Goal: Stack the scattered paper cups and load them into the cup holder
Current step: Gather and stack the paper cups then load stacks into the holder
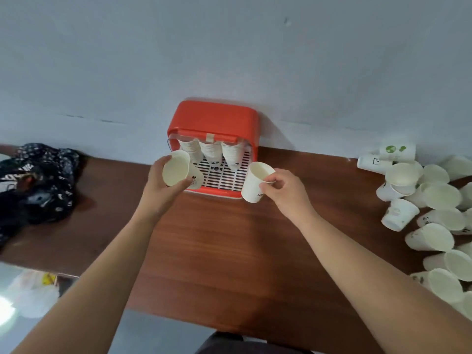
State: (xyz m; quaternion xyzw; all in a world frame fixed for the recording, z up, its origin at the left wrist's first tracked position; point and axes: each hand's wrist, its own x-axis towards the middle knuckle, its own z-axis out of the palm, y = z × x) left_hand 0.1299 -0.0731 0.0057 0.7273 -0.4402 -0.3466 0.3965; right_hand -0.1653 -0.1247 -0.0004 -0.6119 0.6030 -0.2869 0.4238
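– Where are the paper cups?
– A single cup (255,181) is held tilted at the near right corner of the red cup holder (214,118), with its mouth up and toward the viewer. The right grip (283,190) pinches its rim between thumb and fingers. A few nested cups (176,172) are at the holder's near left corner, and the left grip (163,186) is curled round them.
– And the holder itself?
– It stands on the brown tabletop (217,238), against the wall (229,47). Three stacks (212,152) hang inside it above a white slatted tray (224,175).
– Anything else?
– A loose pile of cups (434,213) lies at the tabletop's right end, well apart from the hands. A dark patterned cloth (38,180) lies at the left end. A pale plastic bag (33,295) shows beyond the near left edge.
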